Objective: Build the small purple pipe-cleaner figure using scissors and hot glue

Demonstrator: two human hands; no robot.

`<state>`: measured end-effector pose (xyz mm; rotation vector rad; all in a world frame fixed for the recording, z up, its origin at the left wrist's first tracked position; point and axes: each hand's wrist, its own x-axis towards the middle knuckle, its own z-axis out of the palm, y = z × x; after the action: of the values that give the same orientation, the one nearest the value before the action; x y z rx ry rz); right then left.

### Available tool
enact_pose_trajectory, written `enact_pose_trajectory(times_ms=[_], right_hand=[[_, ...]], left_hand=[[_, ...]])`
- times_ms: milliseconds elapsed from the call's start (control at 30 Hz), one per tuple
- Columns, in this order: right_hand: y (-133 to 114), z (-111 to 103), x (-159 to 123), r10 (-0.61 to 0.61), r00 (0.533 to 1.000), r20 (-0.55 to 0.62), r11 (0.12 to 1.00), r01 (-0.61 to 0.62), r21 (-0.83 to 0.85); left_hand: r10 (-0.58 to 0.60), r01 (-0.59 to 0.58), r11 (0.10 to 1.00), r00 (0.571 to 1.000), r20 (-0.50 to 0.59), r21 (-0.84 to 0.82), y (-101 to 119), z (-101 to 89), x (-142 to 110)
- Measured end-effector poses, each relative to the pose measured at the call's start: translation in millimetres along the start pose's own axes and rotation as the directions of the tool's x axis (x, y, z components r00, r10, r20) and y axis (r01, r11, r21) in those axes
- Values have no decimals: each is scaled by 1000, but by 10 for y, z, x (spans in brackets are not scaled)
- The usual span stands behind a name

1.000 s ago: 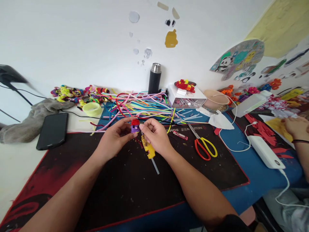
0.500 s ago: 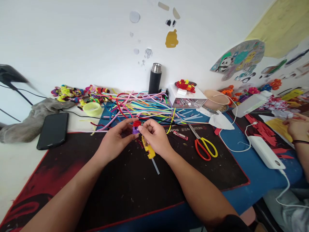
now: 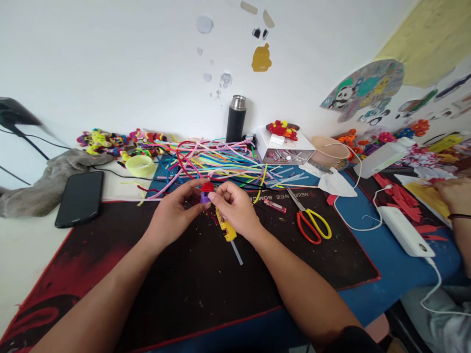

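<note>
A small red and purple pipe-cleaner figure [image 3: 207,188] is held above the dark mat, between my two hands. My left hand [image 3: 175,212] grips it from the left, with the index finger at the red top and the thumb low by the purple part. From the right, my right hand [image 3: 236,208] has its thumb and bent fingers pinched against the figure's purple side. Fingers cover part of it, so its finer shape is hard to make out. Under my right hand lies a yellow glue gun [image 3: 227,229] with a clear glue stick [image 3: 237,253] jutting from its rear.
Colourful pipe cleaners [image 3: 221,159] are heaped behind my hands. Scissors [image 3: 312,223] with red and yellow handles lie right, near a white power bank [image 3: 406,231]. A black phone [image 3: 80,198] is at left, a black flask [image 3: 236,120] behind. A co-worker's hand [image 3: 454,196] shows far right.
The figure and my right thumb have shifted very slightly left, and the grip stays the same. The co-worker's hand at far right has moved and is blurred.
</note>
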<state>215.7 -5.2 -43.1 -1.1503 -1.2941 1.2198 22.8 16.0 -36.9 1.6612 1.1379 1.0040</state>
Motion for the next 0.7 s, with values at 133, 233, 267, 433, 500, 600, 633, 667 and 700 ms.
enact_pose_trajectory(times_ms=[133,233,267,433,500,600,633,667,700], right_hand=[[9,3,9,6,1000,1,1000,-6,-11],[15,6,15,7,1000,1,1000,-7,-12],[15,7,15,9,1000,0,1000,-9,-14],[-31,7,18,10,1000,0,1000,-10,8],[-63,-2,19,2,1000,-2,999,-2,50],[-99,-25,18,-6,1000,-22,997,8,75],[-104,-33,18,-7,1000,-30,998,9,68],[-104,-40,17,-8,999,-34,998,10,59],[-100,-47,17,-11,999,-36,999,13,51]], left_hand=[[-5,6,1000,1000,4,-9,0,3,0],[-2,2,1000,1000,2,-9,-1,4,1],[-1,1,1000,1000,1,-6,-2,2,3],[1,-1,1000,1000,9,19,-15,-27,42],[8,-8,1000,1000,-5,2,-37,-50,73],[1,-4,998,999,-44,-56,-91,-100,130],[-9,5,997,999,-54,-76,-113,-122,150],[-20,14,995,998,-61,-97,-135,-145,170],[-26,18,992,998,-65,-124,-156,-170,188]])
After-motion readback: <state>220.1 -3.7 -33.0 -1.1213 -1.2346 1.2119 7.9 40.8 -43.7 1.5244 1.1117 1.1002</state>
